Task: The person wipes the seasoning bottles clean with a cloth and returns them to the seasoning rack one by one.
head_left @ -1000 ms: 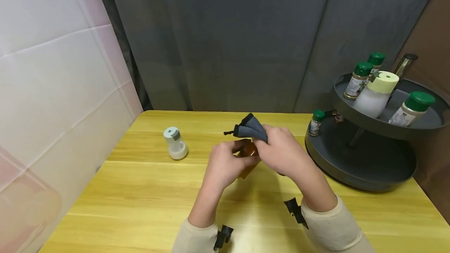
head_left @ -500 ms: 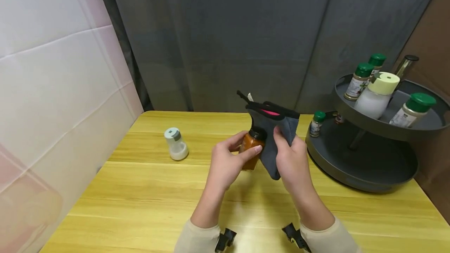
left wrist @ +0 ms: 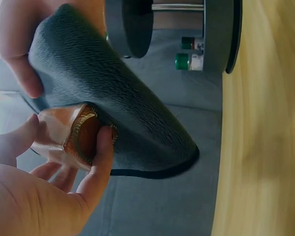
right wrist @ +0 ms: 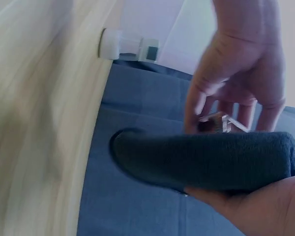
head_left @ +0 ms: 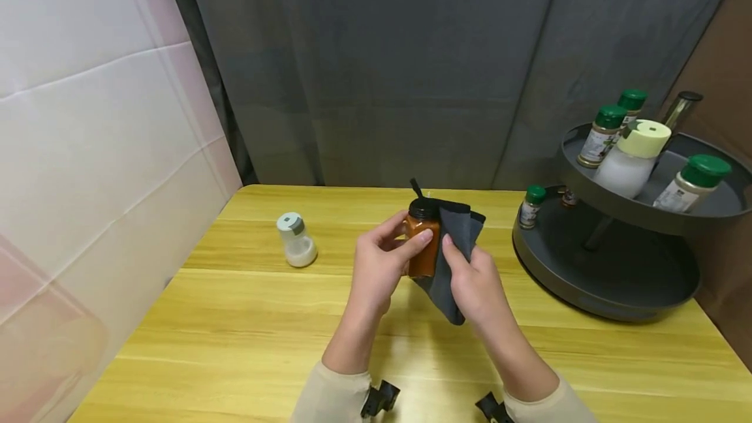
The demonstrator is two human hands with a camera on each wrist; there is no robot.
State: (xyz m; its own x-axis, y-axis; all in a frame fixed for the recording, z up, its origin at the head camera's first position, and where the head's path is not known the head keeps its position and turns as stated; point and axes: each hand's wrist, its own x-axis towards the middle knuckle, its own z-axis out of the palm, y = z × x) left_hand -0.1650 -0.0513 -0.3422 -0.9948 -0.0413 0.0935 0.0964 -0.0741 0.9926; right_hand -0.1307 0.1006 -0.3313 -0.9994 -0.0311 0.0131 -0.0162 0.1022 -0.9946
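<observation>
In the head view, a small square-sided jar of orange-brown contents with a black lid is upright above the table. My left hand grips it around the sides, thumb across the front. A dark grey cloth with black edging lies along the jar's right side and behind it. My right hand pinches this cloth, thumb on the near face. From the left wrist, the jar's embossed glass base shows, with the cloth against the jar's far side. In the right wrist view, the folded cloth covers most of the jar.
A shaker with a pale lid and white contents stands left on the wooden table. At right is a dark two-tier round rack. Green-capped spice bottles and a yellow-lidded shaker stand on its upper tier.
The cloth was bunched over the jar's top, then swung to its right side, and now lies along and behind it. The jar has come upright, lifted slightly. Both hands keep their hold.
</observation>
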